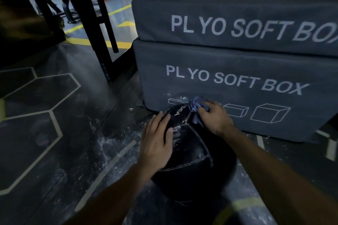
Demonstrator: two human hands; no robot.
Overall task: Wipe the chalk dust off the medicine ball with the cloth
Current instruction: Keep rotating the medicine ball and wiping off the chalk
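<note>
Left hand (157,142) lies flat, steadying medicine ball (192,166); right hand (213,117) beyond grips cloth (196,108); ball likely heavy, soft-shelled, slick.

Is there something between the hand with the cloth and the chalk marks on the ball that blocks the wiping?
Nothing visible blocks it. The right hand already presses the blue cloth on the far top of the ball. The left hand rests flat on the ball's left side, beside the white marks near the seams, not over them.

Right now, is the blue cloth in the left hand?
No, the right hand holds the crumpled blue cloth on the black leather medicine ball; the left hand rests flat.
</note>
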